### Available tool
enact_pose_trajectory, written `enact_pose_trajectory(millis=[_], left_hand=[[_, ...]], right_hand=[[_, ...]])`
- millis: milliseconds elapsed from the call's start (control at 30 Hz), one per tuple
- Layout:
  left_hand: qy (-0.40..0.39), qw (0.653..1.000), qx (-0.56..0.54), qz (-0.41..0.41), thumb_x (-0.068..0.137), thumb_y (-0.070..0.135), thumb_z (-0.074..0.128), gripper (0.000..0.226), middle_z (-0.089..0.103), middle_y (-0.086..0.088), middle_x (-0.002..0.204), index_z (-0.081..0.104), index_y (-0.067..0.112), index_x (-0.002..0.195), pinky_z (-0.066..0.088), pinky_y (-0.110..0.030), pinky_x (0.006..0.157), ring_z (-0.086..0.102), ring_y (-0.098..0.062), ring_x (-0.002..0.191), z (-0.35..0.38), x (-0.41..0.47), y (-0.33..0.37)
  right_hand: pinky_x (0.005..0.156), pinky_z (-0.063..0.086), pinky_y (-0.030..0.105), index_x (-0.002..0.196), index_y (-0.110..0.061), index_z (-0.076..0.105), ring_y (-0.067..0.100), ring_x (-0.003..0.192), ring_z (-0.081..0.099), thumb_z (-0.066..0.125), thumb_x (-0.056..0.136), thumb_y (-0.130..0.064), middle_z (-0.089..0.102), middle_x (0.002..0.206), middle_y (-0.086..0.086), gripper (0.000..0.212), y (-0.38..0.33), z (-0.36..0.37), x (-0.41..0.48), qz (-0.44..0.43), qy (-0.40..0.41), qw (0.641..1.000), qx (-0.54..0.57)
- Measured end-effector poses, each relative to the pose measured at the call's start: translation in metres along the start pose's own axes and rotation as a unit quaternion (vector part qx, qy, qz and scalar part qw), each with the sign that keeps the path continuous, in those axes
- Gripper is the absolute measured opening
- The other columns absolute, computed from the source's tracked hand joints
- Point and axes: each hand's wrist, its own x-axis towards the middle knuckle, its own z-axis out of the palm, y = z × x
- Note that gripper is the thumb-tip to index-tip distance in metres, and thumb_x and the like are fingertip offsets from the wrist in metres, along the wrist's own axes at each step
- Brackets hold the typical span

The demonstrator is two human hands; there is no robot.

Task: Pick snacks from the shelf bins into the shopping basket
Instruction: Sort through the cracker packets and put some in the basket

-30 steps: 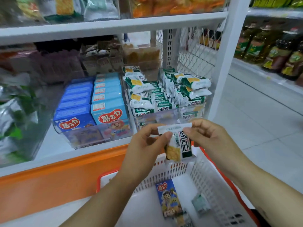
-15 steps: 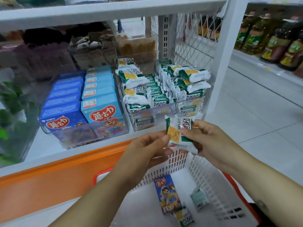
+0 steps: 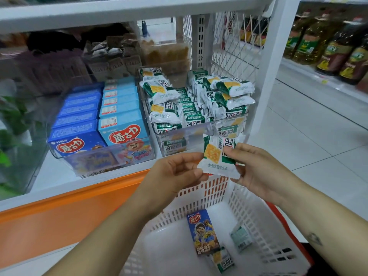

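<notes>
- Between my two hands the cracker packet [image 3: 218, 156] hung upright in the air. My right hand [image 3: 258, 172] pinched its right edge with the thumb on the front, and my left hand [image 3: 175, 176] pinched its lower left corner, fingers curled.
- Below both hands sat the shopping basket [image 3: 258, 226], so I judged the drop was the step in hand.
- The wrapper looked slick and puffy, and both grips were only at its edges. If one hand let go before the other, I reckoned the packet could swing and slip off sideways.
- From my view the packet seemed to hang over the basket's far wall, not its middle. Released there, it might strike the rim and fall between basket and shelf.
- Just beyond my fingertips stood the shelf bin [image 3: 189, 136], piled above its front wall. A knock from a knuckle could tip loose packets out.
- Under my wrists a blue box [image 3: 203, 232] and a second packet [image 3: 223, 259] lay on the basket floor. A hard drop onto them could break crackers.
</notes>
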Motion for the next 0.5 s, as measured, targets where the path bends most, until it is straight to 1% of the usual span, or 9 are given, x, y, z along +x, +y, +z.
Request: enact_pose_trajectory(millis=[100, 167, 233, 300, 333, 400, 433, 467, 500], left_hand=[[0.005, 1.000, 0.013, -0.008, 0.090, 0.000, 0.055, 0.027, 0.073, -0.013, 0.098, 0.067, 0.015, 0.109, 0.058, -0.024, 0.077, 0.072, -0.016, 0.088, 0.002, 0.000, 0.000], [0.031, 0.999, 0.036, -0.023, 0.094, 0.006, 0.052, 0.024, 0.075, -0.003, 0.093, 0.069, 0.020, 0.104, 0.057, -0.030, 0.084, 0.071, -0.014, 0.088, 0.002, 0.001, -0.003], [0.044, 0.997, 0.035, -0.053, 0.095, 0.018, 0.050, 0.021, 0.075, 0.003, 0.093, 0.069, 0.020, 0.104, 0.056, -0.036, 0.087, 0.071, -0.013, 0.088, 0.002, 0.003, -0.004], [0.007, 0.995, -0.044, -0.091, 0.088, 0.035, 0.051, 0.032, 0.075, 0.000, 0.099, 0.068, 0.018, 0.109, 0.057, -0.037, 0.085, 0.071, -0.016, 0.090, 0.005, 0.002, -0.003], [-0.010, 0.991, -0.090, -0.103, 0.084, 0.041, 0.050, 0.039, 0.074, -0.002, 0.102, 0.068, 0.017, 0.109, 0.057, -0.038, 0.085, 0.070, -0.018, 0.091, 0.006, 0.001, -0.002], [-0.017, 0.986, -0.134, -0.101, 0.080, 0.043, 0.052, 0.044, 0.073, -0.007, 0.103, 0.068, 0.014, 0.108, 0.057, -0.041, 0.085, 0.070, -0.020, 0.094, 0.009, -0.001, -0.001], [-0.002, 0.984, -0.148, -0.097, 0.080, 0.039, 0.055, 0.042, 0.073, -0.010, 0.102, 0.066, 0.010, 0.109, 0.057, -0.042, 0.085, 0.070, -0.022, 0.095, 0.008, 0.000, -0.003], [0.016, 0.982, -0.160, -0.098, 0.079, 0.034, 0.058, 0.041, 0.072, -0.012, 0.101, 0.064, 0.007, 0.109, 0.057, -0.043, 0.086, 0.070, -0.024, 0.097, 0.007, 0.001, -0.005], [0.028, 0.980, -0.168, -0.101, 0.079, 0.029, 0.060, 0.041, 0.072, -0.013, 0.102, 0.061, 0.004, 0.111, 0.056, -0.044, 0.086, 0.070, -0.026, 0.098, 0.005, 0.002, -0.006]], right_hand=[[0.073, 0.056, 0.033, 0.100, -0.005, 0.056, 0.020, 0.078, 0.067, 0.063, 0.084, -0.019, 0.074, 0.088, 0.010, 0.022, 0.001, -0.002, 0.001, 0.003, 0.008, 1.000, -0.014], [0.081, 0.054, 0.040, 0.098, -0.005, 0.058, 0.025, 0.083, 0.065, 0.061, 0.088, -0.015, 0.074, 0.091, 0.009, 0.014, 0.001, -0.002, 0.001, -0.021, 0.035, 0.998, -0.037], [0.076, 0.056, 0.034, 0.101, -0.020, 0.063, 0.018, 0.078, 0.069, 0.060, 0.091, -0.014, 0.074, 0.093, -0.002, 0.012, 0.001, -0.003, -0.001, -0.107, 0.066, 0.981, -0.149], [0.065, 0.053, 0.015, 0.103, -0.043, 0.058, 0.003, 0.075, 0.067, 0.064, 0.089, -0.015, 0.066, 0.098, -0.021, 0.031, 0.002, -0.001, -0.007, -0.237, 0.076, 0.908, -0.337], [0.069, 0.052, 0.013, 0.106, -0.047, 0.056, -0.001, 0.081, 0.065, 0.065, 0.088, -0.016, 0.061, 0.103, -0.027, 0.037, 0.003, 0.000, -0.009, -0.297, 0.057, 0.856, -0.419], [0.087, 0.050, 0.020, 0.117, -0.046, 0.057, -0.002, 0.101, 0.059, 0.062, 0.089, -0.021, 0.058, 0.115, -0.025, 0.038, 0.015, 0.001, -0.007, -0.377, -0.010, 0.763, -0.524], [0.094, 0.047, 0.021, 0.120, -0.043, 0.056, -0.001, 0.109, 0.056, 0.058, 0.089, -0.024, 0.057, 0.121, -0.024, 0.037, 0.021, 0.001, -0.007, -0.392, -0.037, 0.744, -0.539], [0.096, 0.044, 0.019, 0.120, -0.043, 0.057, -0.002, 0.114, 0.054, 0.057, 0.090, -0.024, 0.057, 0.124, -0.025, 0.036, 0.023, 0.002, -0.007, -0.388, -0.048, 0.757, -0.523], [0.096, 0.042, 0.014, 0.116, -0.044, 0.061, -0.004, 0.114, 0.053, 0.059, 0.091, -0.022, 0.059, 0.122, -0.026, 0.034, 0.022, 0.003, -0.006, -0.374, -0.040, 0.792, -0.480]])
